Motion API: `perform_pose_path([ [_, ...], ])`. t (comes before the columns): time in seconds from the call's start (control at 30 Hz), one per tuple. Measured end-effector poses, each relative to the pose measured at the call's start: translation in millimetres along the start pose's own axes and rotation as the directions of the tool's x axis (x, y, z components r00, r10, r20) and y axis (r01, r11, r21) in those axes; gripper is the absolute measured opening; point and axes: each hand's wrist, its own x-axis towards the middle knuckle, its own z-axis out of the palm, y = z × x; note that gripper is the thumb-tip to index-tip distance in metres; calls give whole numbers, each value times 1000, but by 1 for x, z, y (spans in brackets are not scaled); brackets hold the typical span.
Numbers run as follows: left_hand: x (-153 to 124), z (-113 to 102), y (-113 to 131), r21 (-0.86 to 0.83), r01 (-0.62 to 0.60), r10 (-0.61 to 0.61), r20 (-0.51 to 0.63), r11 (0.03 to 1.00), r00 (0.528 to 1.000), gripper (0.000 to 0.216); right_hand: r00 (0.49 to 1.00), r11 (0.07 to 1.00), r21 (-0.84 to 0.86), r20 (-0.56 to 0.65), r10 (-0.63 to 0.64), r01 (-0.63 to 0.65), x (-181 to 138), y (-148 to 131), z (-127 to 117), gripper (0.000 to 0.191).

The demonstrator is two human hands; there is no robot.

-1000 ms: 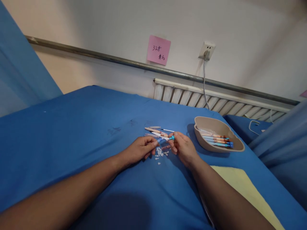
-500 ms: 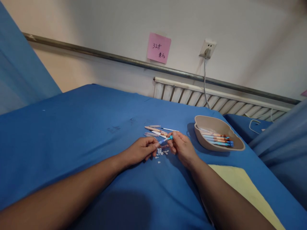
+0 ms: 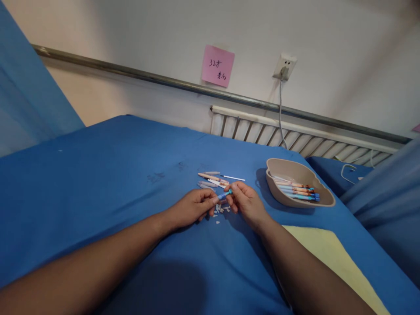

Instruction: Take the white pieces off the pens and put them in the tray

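Note:
A blue pen (image 3: pixel 224 195) with a teal end slants up to the right between my two hands. My left hand (image 3: pixel 197 204) is closed around its lower part, which the fingers hide. The thumb and fingers of my right hand (image 3: pixel 247 203) pinch at the teal end. Small whitish pieces (image 3: pixel 219 209) lie scattered on the blue cloth (image 3: pixel 138 162) just below the pen. Behind the hands are several loose pen barrels (image 3: pixel 210 178) in pale orange and grey, with a thin white refill (image 3: pixel 233 178) beside them.
To the right stands a brown tray (image 3: pixel 323 202) with several blue and orange pens (image 3: pixel 295 190) in it. A yellow cloth (image 3: pixel 323 245) lies nearer, partly behind my right forearm. Beyond the table are a radiator (image 3: pixel 259 129), a metal rail (image 3: pixel 157 78) and a plugged-in cable (image 3: pixel 281 109).
My right hand has shifted slightly left and down toward my left hand, and less of the pen shows between them. My left hand has hardly moved.

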Motion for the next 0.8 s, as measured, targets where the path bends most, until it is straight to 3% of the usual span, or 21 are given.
perform_pose_path([
  [0.57, 0, -1, -1, -134, -10, 18, 63, 991, 998, 33, 999, 998, 63, -26, 29, -28, -1, 2, 5, 54],
  [0.8, -1, -1, -3, -274, 18, -18, 4, 962, 1000, 29, 997, 985, 159, -23, 74, -70, 2, 7, 2, 67],
])
